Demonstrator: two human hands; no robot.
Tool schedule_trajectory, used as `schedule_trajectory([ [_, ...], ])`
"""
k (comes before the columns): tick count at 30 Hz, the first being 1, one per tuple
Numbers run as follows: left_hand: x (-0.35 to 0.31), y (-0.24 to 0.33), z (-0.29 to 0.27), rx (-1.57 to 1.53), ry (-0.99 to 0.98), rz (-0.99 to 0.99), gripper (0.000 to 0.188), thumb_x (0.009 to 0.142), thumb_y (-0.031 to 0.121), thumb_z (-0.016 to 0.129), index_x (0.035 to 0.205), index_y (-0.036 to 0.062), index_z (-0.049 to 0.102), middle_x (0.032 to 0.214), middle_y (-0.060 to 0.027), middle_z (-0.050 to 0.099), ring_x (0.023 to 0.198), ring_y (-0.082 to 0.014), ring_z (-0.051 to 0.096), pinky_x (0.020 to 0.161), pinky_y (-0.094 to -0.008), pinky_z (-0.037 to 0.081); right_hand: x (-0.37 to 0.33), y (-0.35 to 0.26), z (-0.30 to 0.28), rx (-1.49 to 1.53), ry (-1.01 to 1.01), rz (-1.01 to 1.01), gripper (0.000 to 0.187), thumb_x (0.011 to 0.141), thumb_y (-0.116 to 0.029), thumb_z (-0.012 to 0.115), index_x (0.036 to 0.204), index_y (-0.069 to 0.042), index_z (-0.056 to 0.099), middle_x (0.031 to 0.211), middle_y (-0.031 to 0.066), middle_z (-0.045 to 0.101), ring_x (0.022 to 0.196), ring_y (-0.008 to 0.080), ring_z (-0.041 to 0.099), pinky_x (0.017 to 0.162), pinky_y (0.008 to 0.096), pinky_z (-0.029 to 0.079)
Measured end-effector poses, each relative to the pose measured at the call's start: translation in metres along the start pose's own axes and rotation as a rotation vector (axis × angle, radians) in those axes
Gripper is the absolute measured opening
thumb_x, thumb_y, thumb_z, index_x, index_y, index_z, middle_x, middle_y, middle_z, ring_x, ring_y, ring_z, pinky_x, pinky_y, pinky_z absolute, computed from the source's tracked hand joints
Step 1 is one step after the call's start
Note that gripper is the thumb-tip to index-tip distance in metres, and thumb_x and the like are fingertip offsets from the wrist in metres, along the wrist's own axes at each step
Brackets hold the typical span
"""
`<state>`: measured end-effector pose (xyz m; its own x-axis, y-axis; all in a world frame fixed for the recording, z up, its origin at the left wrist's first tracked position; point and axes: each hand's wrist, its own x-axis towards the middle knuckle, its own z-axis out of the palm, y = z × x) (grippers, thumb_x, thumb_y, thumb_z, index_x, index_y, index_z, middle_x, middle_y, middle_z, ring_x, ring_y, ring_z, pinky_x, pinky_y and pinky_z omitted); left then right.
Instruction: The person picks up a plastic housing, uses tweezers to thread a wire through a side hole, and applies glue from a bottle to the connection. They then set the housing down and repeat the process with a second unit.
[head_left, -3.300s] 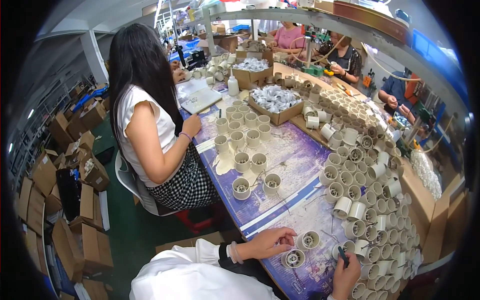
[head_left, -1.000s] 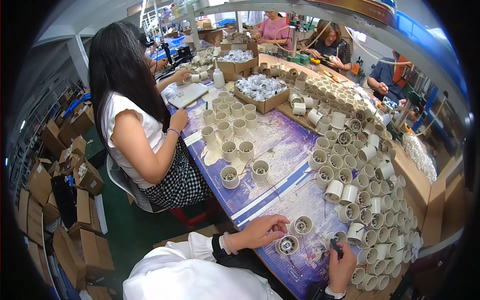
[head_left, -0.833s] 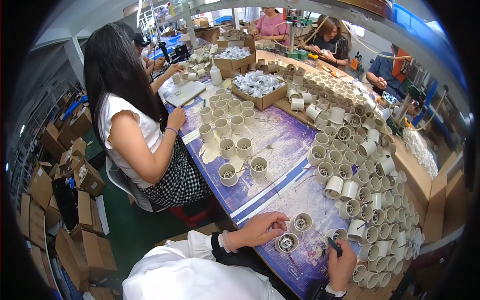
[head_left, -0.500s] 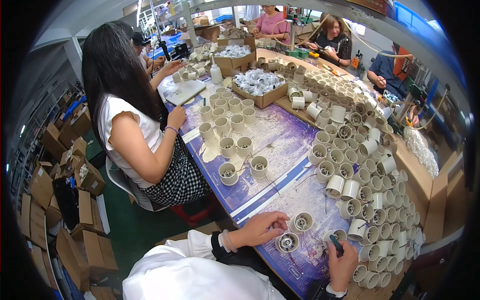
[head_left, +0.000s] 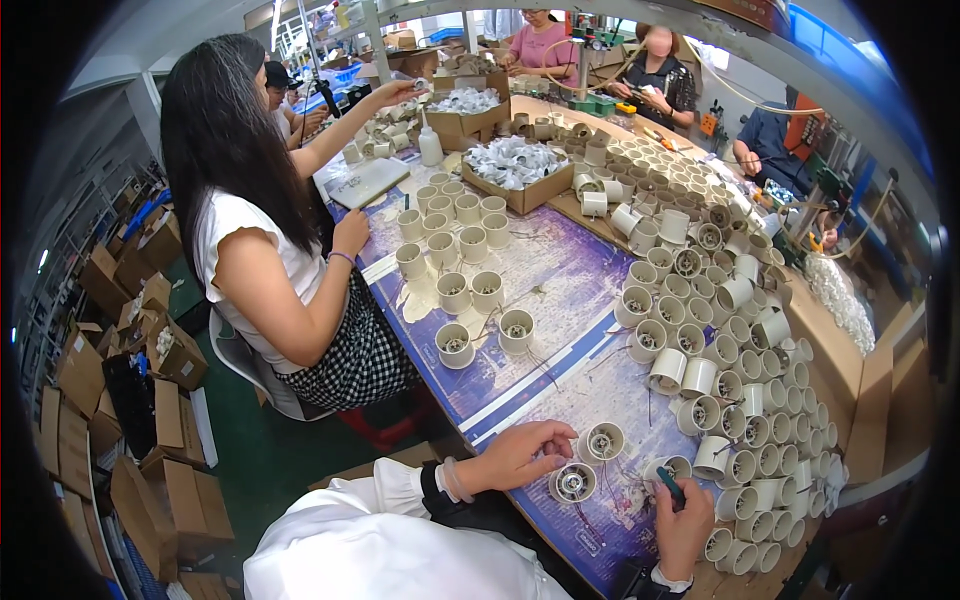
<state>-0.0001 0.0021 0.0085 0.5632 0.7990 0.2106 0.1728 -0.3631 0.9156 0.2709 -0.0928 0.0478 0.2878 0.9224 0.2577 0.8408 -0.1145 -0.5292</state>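
Note:
My left hand (head_left: 523, 456) rests at the table's near edge, fingers curled loosely and thumb apart, holding nothing. Beside its fingertips stand two cream round cups with metal fittings inside: an upper cup (head_left: 602, 442) and a nearer cup (head_left: 573, 484) with a bright metal ring in it. My right hand (head_left: 685, 527) is closed on a dark green tool handle (head_left: 671, 486); the tool's working end cannot be made out. Just beyond that handle sits another cream cup (head_left: 667, 467), partly covered by the tool and fingers. Thin dark wires trail from the cups.
Many cream cups (head_left: 740, 470) are heaped along the right side. More cups (head_left: 472, 243) stand in rows farther up the purple table (head_left: 540, 400). A cardboard box (head_left: 520, 198) holds white packets. A co-worker (head_left: 270, 250) sits at the left; others work at the back.
The co-worker at the left has stretched the far arm up and away toward the boxes. My own hands and the cups by them are nearly still.

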Motion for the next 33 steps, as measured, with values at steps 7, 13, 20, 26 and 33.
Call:
schedule_trajectory([
  [7, -0.002, 0.003, -0.002, -0.009, -0.005, -0.014, 0.035, 0.087, 0.015, 0.058, 0.12, 0.0046, 0.05, 0.097, -0.006, 0.066, 0.085, -0.0191, 0.062, 0.077, -0.0301, 0.047, 0.002, -0.007, -0.001, 0.036, 0.008, 0.04, 0.02, 0.074, -0.017, 0.075, 0.082, -0.003, 0.063, 0.066, 0.0096, 0.057, 0.066, 0.0286, 0.053, 0.06, 0.0395, 0.042],
  [13, 0.002, -0.005, 0.001, -0.084, -0.049, -0.071, 0.035, 0.087, 0.005, 0.051, 0.122, 0.0027, 0.048, 0.101, -0.0082, 0.065, 0.089, -0.0159, 0.06, 0.078, -0.0275, 0.046, 0.0, -0.007, -0.008, -0.023, 0.093, 0.001, 0.021, 0.073, -0.019, 0.077, 0.08, -0.003, 0.064, 0.064, 0.0107, 0.058, 0.066, 0.03, 0.053, 0.06, 0.0407, 0.042],
  [20, -0.007, -0.015, 0.003, -0.282, 0.049, -0.086, 0.03, 0.092, 0.005, 0.048, 0.121, 0.0014, 0.047, 0.098, -0.0096, 0.064, 0.088, -0.0151, 0.06, 0.079, -0.0268, 0.047, 0.005, -0.007, -0.021, 0.122, 0.244, 0.032, 0.021, 0.074, -0.019, 0.077, 0.08, -0.004, 0.065, 0.07, 0.0096, 0.057, 0.064, 0.0247, 0.055, 0.059, 0.0357, 0.043],
  [26, -0.007, -0.025, -0.008, -0.493, 0.092, -0.067, 0.028, 0.101, 0.02, 0.041, 0.121, 0.0017, 0.047, 0.099, -0.0113, 0.062, 0.08, -0.0123, 0.055, 0.074, -0.0257, 0.046, -0.012, -0.035, -0.051, 0.264, 0.46, 0.029, 0.019, 0.079, -0.013, 0.075, 0.084, 0.0, 0.062, 0.074, 0.0029, 0.055, 0.064, 0.0099, 0.05, 0.057, 0.025, 0.04],
  [33, -0.006, 0.057, -0.02, -0.453, 0.123, 0.19, 0.032, 0.101, 0.023, 0.042, 0.124, 0.0012, 0.045, 0.108, -0.0143, 0.06, 0.084, -0.0144, 0.055, 0.076, -0.0277, 0.048, -0.022, -0.044, -0.086, 0.815, 0.095, 0.046, 0.016, 0.083, -0.014, 0.07, 0.085, -0.002, 0.059, 0.077, -0.0042, 0.051, 0.067, 0.0048, 0.045, 0.061, 0.0205, 0.036],
])
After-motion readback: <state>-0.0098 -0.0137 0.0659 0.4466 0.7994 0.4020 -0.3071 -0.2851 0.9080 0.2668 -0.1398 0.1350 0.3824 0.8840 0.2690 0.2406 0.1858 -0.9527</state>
